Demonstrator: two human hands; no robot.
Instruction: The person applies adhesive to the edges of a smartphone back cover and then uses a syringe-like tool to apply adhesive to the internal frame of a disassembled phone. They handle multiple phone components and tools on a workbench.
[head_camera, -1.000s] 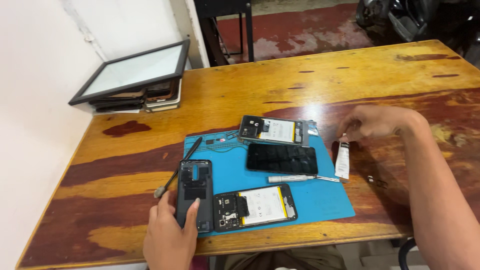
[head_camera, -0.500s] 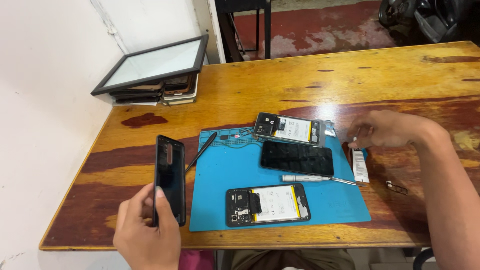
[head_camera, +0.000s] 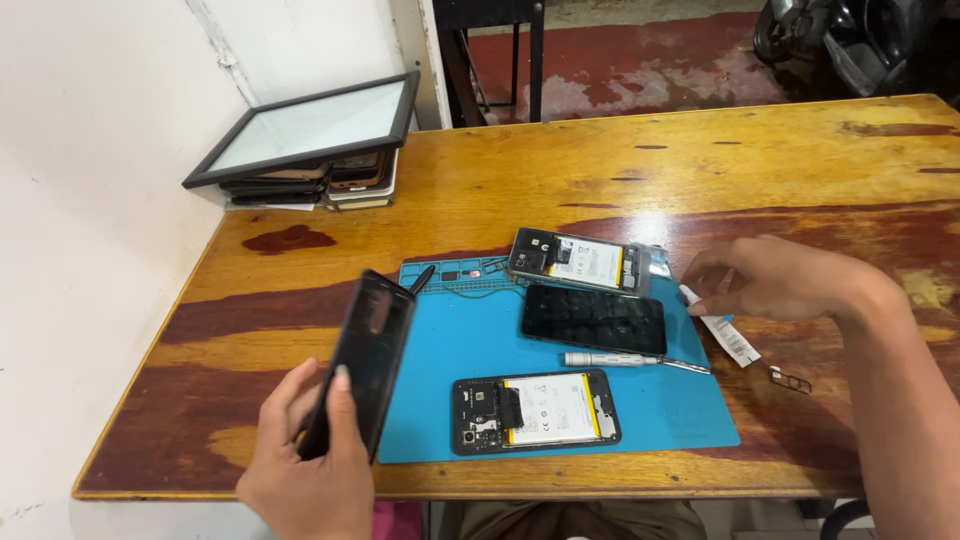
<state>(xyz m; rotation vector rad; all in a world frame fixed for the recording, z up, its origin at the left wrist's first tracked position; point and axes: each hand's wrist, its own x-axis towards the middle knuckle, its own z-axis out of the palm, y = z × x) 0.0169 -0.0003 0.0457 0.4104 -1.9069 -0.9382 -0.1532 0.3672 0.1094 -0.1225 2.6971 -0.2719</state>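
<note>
My left hand (head_camera: 305, 455) holds a black phone back cover (head_camera: 362, 355) tilted up above the left edge of the blue work mat (head_camera: 680, 420). Over at the mat's right edge, my right hand (head_camera: 775, 280) has its fingertips on the cap end of a small white glue tube (head_camera: 728, 334). Three phones lie on the mat: an opened one with a white battery (head_camera: 535, 410) near me, a dark one lying flat (head_camera: 593, 319) in the middle, and another opened one (head_camera: 575, 260) at the far edge. A slim silver screwdriver (head_camera: 625, 360) lies between the near two.
The wooden table (head_camera: 600, 160) ends at a wall on the left. A stack of framed screens and tablets (head_camera: 305, 145) sits at the far left corner. A small metal tray piece (head_camera: 790, 379) lies right of the mat. A black stylus tool (head_camera: 420, 279) rests at the mat's top left.
My left hand has lifted the black back cover off the mat and tilted it up to the left. My right hand stays by the glue tube.
</note>
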